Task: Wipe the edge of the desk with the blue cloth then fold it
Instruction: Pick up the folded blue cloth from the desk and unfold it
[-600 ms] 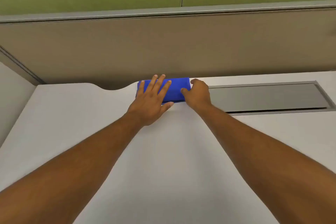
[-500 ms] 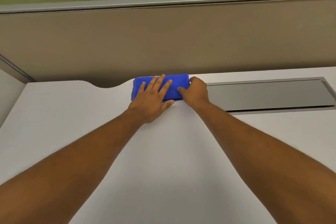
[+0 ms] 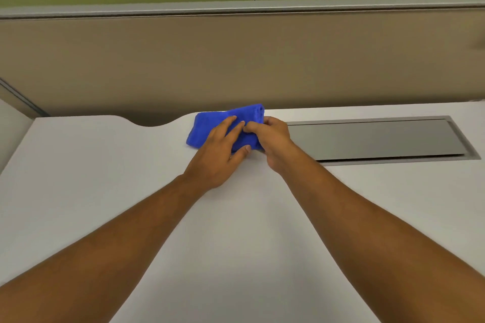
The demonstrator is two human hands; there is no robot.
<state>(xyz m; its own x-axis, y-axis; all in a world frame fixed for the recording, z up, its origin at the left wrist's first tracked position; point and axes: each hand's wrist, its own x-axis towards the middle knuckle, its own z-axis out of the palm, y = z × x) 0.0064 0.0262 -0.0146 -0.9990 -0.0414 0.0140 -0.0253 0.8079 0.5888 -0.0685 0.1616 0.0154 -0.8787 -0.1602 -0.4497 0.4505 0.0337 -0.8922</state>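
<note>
The blue cloth (image 3: 207,126) lies folded into a thick strip at the far edge of the white desk (image 3: 105,178), its right end lifted slightly. My left hand (image 3: 220,155) rests on the cloth with fingers spread over its top and the thumb curled under its near edge. My right hand (image 3: 275,141) pinches the cloth's right end between thumb and fingers. The two hands touch over the cloth's right half, which they mostly hide.
A grey recessed cable flap (image 3: 375,139) sits in the desk just right of my right hand. A curved notch (image 3: 152,119) cuts into the far desk edge left of the cloth. A tan partition panel (image 3: 236,60) rises behind the desk.
My right hand has closed on the cloth's right end and lifted it. My left hand has shifted right over the cloth. The cloth now lies slightly skewed instead of flat along the edge.
</note>
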